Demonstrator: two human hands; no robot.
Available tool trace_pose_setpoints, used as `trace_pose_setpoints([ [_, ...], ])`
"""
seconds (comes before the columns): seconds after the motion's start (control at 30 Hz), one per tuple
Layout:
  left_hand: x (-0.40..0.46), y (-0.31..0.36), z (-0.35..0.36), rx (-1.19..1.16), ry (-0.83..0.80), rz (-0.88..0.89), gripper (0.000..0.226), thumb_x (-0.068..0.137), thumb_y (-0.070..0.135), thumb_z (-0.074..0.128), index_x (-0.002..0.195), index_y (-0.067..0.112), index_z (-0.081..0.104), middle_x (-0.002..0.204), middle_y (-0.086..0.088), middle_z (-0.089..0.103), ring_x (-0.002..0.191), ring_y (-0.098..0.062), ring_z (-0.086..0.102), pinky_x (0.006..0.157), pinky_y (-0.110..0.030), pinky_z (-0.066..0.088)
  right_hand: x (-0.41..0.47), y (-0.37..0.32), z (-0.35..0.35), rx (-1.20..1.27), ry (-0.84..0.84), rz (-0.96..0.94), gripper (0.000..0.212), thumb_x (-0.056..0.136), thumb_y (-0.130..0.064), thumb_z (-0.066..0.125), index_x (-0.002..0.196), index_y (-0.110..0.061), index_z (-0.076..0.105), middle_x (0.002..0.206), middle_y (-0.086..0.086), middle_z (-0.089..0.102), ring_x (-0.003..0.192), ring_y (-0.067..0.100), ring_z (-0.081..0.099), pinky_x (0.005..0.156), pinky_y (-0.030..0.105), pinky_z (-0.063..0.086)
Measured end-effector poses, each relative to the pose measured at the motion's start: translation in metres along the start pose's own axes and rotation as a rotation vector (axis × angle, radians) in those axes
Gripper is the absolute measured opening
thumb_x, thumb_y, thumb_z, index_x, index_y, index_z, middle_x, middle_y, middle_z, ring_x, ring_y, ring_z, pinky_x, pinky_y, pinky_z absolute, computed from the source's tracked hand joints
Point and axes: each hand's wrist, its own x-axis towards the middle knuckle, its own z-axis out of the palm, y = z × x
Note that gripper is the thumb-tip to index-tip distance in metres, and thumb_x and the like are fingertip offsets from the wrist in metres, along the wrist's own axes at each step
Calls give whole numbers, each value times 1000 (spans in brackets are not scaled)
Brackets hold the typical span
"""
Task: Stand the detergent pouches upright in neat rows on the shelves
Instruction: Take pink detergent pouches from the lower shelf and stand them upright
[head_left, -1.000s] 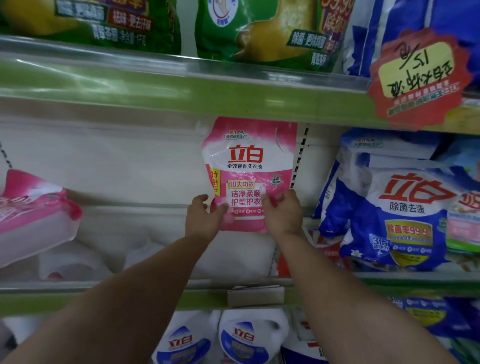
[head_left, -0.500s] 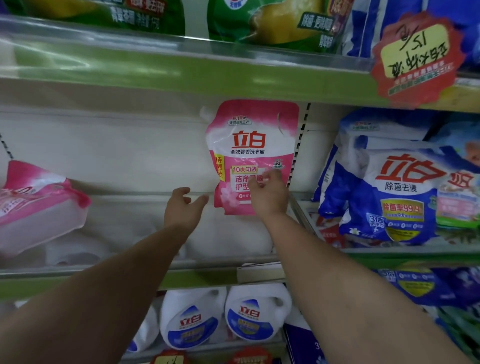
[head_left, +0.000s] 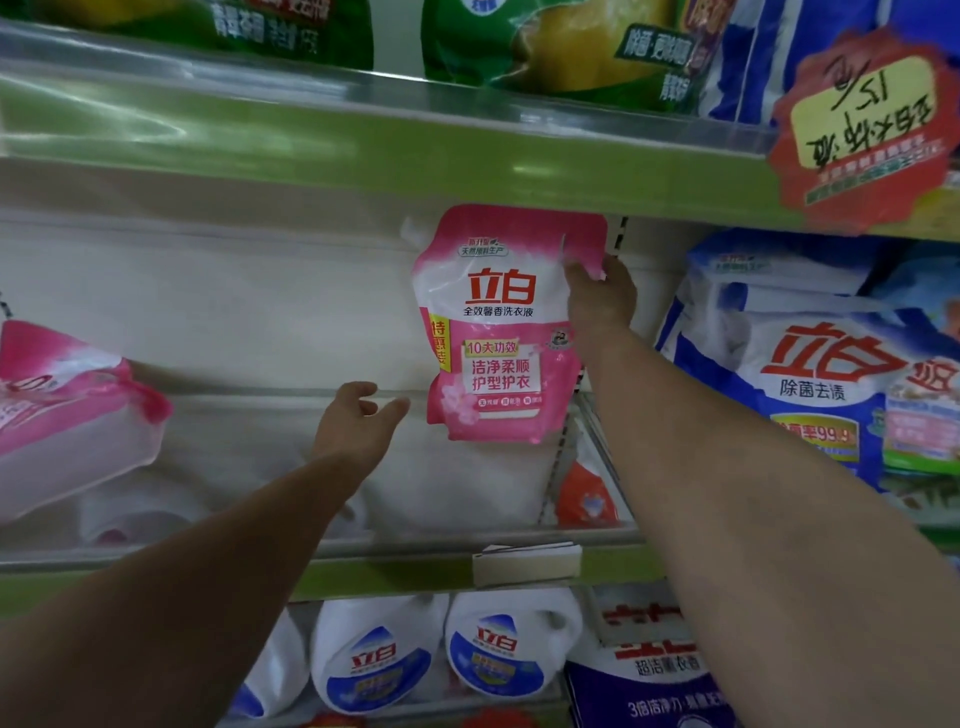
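Store shelving with a green lip (head_left: 363, 150) overhead. The pink pouch (head_left: 501, 327) sits just under it, upright, long axis vertical, label facing out, held at its top corner by the right hand (head_left: 600, 299). Left hand (head_left: 356, 423) hovers empty and relaxed, beside its bottom. It probably needs setting down flat next.

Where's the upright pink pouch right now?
Head view, centre: the pink pouch stands on the middle shelf, right hand pinching its top corner, blue bags to its right.

Frame centre: right hand (head_left: 600, 304) pinches the pink pouch's (head_left: 498, 332) upper right corner; left hand (head_left: 353, 426) hovers open lower left.
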Motion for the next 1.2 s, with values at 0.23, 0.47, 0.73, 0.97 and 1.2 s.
trace_pose_setpoints([
  [0.23,9,11,20,-29,7,0,51,90,34,61,134,13,47,128,-11,56,114,-27,54,88,-29,38,8,5,-4,68,-83,45,57,96,-32,51,143,-3,34,148,9,37,132,23,40,109,31,31],
  [0.47,11,32,48,-132,-73,58,55,91,41,58,139,18,40,124,-8,57,105,-25,58,81,-32,44,18,6,-11,56,-170,34,55,96,-41,48,133,-1,45,123,1,50,107,16,49,87,25,41],
  [0.73,9,33,68,-218,-202,62,39,87,28,67,123,20,52,119,-2,64,106,-26,63,95,-53,49,22,27,-29,70,-257,66,30,86,-39,65,72,-15,53,89,11,67,89,27,65,79,35,51],
  [0.97,12,36,71,-228,-169,89,39,90,22,64,124,17,49,123,-4,62,110,-28,62,96,-53,48,5,61,-39,-13,-453,189,13,83,-19,69,96,-20,67,103,0,70,96,20,64,84,36,51],
  [1.2,16,39,65,-290,-203,33,30,95,30,56,122,18,53,120,-4,65,102,-26,65,92,-52,51,6,67,-28,-24,-321,217,16,96,-18,52,85,-24,62,85,-6,64,94,22,63,93,44,50],
])
